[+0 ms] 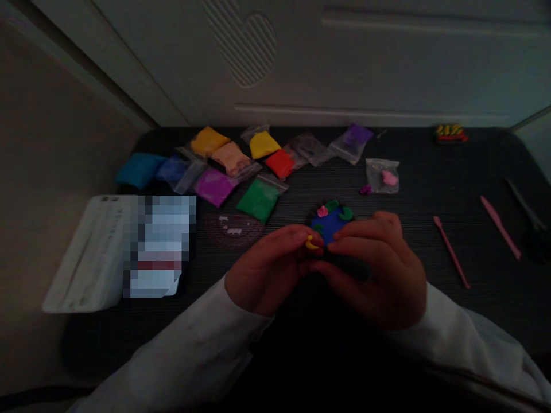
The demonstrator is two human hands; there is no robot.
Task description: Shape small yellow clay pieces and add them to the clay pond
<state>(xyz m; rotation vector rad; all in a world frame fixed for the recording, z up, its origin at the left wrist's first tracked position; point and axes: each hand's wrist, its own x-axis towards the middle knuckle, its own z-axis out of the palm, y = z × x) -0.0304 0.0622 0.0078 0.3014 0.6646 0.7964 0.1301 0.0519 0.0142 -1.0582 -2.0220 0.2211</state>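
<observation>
- At the left hand's (269,267) fingertips, a small yellow piece (310,244) sits pinched by the thumb.
- Just right of it, the right hand's (379,275) fingers bend inward; I can't tell whether they grip anything.
- Just beyond both sets of fingers, a blue disc (329,222) carries a pink flower (322,211).
- Farther left, beyond the fingers, a green packet (258,198) lies on the worktop (417,172).

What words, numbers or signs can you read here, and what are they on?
No words or numbers can be read.
White packet: dark print, too small and blurred.
Bright panel beside it: pixelated, so nothing reads.
The only clear sign is a striped heart on the white surface behind.
</observation>
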